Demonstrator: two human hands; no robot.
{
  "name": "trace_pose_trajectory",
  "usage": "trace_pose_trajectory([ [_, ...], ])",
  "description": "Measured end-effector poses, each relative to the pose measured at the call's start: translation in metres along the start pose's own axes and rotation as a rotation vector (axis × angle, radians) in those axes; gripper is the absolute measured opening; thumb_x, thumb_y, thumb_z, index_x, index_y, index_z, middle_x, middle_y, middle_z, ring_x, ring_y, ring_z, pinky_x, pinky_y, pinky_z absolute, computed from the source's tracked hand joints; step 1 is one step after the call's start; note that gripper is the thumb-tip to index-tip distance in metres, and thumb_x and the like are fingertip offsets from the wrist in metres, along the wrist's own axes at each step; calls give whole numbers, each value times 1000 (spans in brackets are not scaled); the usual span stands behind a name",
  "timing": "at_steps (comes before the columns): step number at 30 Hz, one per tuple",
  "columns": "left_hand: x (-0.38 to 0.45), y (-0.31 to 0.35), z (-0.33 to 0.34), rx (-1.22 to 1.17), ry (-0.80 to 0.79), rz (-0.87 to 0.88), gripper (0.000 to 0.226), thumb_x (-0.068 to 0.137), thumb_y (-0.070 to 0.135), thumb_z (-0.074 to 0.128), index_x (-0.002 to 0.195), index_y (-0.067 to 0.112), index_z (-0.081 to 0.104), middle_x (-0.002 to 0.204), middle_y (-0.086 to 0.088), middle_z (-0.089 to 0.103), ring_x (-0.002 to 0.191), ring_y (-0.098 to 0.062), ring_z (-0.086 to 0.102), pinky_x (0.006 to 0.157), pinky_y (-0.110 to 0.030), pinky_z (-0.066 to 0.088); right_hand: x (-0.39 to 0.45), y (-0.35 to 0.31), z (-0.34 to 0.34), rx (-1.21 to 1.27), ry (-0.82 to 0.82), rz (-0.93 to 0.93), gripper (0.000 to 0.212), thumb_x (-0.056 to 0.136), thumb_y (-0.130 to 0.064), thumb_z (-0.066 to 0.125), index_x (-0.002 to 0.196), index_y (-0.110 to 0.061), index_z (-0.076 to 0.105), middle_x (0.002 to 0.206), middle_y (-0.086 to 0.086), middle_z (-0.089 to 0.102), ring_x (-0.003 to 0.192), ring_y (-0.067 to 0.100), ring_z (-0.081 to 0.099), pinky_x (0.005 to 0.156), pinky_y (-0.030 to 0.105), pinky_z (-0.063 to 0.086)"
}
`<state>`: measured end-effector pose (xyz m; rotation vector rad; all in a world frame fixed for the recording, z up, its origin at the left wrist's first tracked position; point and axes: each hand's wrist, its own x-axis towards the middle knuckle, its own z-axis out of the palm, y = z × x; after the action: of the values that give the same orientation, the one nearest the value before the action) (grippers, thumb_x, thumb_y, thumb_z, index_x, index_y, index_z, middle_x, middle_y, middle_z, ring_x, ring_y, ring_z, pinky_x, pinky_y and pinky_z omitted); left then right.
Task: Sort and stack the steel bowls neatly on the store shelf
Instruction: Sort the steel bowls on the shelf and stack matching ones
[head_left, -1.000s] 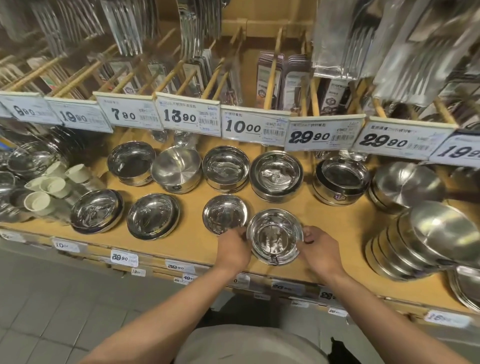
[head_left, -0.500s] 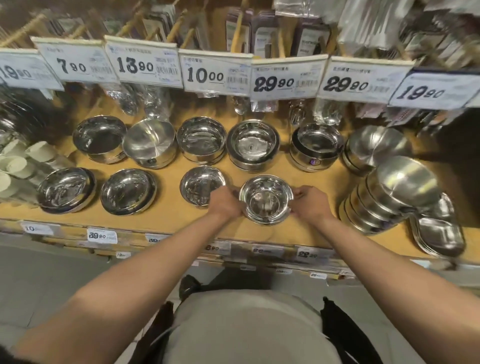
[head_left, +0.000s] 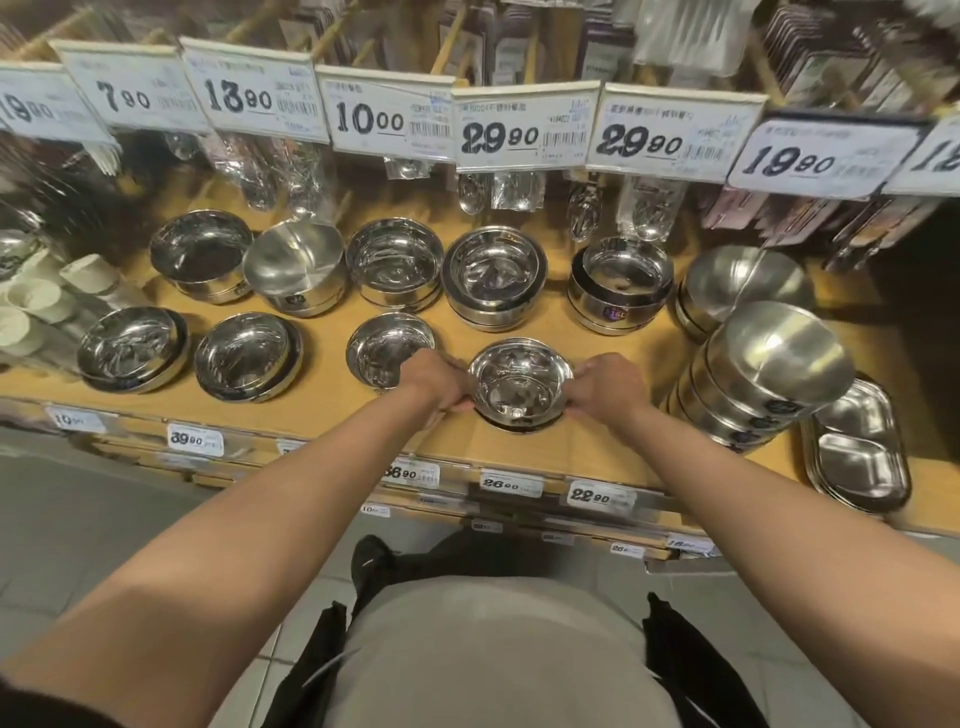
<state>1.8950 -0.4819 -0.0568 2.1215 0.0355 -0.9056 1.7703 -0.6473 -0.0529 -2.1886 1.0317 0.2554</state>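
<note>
A small steel bowl (head_left: 521, 384) sits near the front of the wooden shelf (head_left: 322, 384). My left hand (head_left: 432, 378) grips its left rim and my right hand (head_left: 602, 384) grips its right rim. Just left of it lies another small steel bowl (head_left: 382, 348), partly hidden by my left hand. Further left are two wider shallow bowl stacks (head_left: 247, 356) (head_left: 130, 347). The back row holds several deeper bowl stacks (head_left: 496, 275) (head_left: 621, 283) (head_left: 395, 262) (head_left: 201, 252), and one stack with a tilted bowl (head_left: 296, 267).
A leaning stack of matte steel bowls (head_left: 769, 374) lies on its side at right, beside divided steel trays (head_left: 860, 452). White cups (head_left: 36, 306) crowd the left end. Price tags (head_left: 524, 127) and hanging packaged cutlery (head_left: 498, 189) overhang the back row.
My view has tilted down and drawn back over the frames. Both hands keep their hold on the same small bowl at the shelf front, which has barely shifted.
</note>
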Motion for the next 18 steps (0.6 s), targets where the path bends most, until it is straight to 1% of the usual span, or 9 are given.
trace_pose_trajectory([
  [2, -2, -1, 2, 20, 30, 16, 18, 80, 6, 81, 97, 0, 75, 94, -16, 76, 92, -28, 74, 90, -40, 59, 1, 0, 2, 37, -2, -1, 7, 83, -13, 73, 81, -6, 73, 80, 11, 70, 77, 22, 61, 63, 30, 49],
  [5, -8, -1, 8, 78, 111, 46, 5, 81, 6, 78, 83, 6, 73, 90, -18, 76, 90, -32, 74, 85, -44, 61, 3, 2, 5, 88, 29, -29, 5, 83, -5, 69, 79, -3, 72, 84, 15, 71, 83, 25, 64, 67, 31, 47],
  [8, -10, -4, 13, 200, 171, 112, 19, 83, 11, 75, 70, 17, 63, 91, -16, 76, 89, -32, 73, 84, -43, 60, 3, 6, 9, 227, 68, -88, 17, 85, -1, 66, 69, -6, 68, 81, 18, 71, 82, 31, 66, 76, 40, 53],
  [10, -9, -6, 15, 243, 204, 147, 22, 83, 17, 75, 69, 23, 60, 93, -12, 75, 91, -29, 71, 86, -39, 59, 4, 9, 11, 200, 89, -120, 20, 88, -7, 63, 68, -10, 67, 78, 14, 72, 79, 30, 67, 75, 39, 53],
  [12, -8, -8, 15, 242, 216, 170, 15, 83, 20, 75, 77, 23, 62, 92, -6, 72, 90, -24, 68, 85, -33, 56, 7, 11, 14, 155, 95, -129, 21, 90, -13, 61, 70, -14, 67, 78, 8, 72, 77, 27, 67, 72, 35, 51],
  [14, -6, -9, 15, 238, 212, 182, 14, 83, 19, 75, 90, 19, 62, 89, -3, 68, 86, -22, 67, 79, -30, 55, 11, 13, 17, 155, 88, -116, 18, 93, -19, 62, 78, -17, 71, 81, 3, 73, 80, 22, 65, 69, 30, 44],
  [16, -3, -12, 16, 208, 202, 190, 17, 83, 14, 74, 95, 17, 62, 86, -2, 68, 76, -20, 67, 64, -25, 54, 14, 15, 19, 168, 92, -93, 15, 94, -23, 61, 92, -17, 75, 89, -1, 73, 86, 18, 64, 63, 18, 38],
  [17, -2, -14, 16, 200, 201, 201, 18, 83, 12, 74, 95, 16, 62, 83, 0, 68, 69, -16, 64, 54, -18, 48, 15, 16, 19, 154, 89, -96, 17, 94, -24, 60, 95, -18, 75, 92, -2, 72, 88, 17, 63, 59, 13, 35],
  [18, -2, -16, 16, 203, 201, 215, 17, 83, 11, 74, 93, 17, 62, 79, 3, 66, 65, -13, 61, 48, -12, 41, 14, 17, 20, 122, 82, -106, 18, 95, -26, 59, 97, -17, 75, 95, -1, 72, 90, 17, 62, 57, 13, 33],
])
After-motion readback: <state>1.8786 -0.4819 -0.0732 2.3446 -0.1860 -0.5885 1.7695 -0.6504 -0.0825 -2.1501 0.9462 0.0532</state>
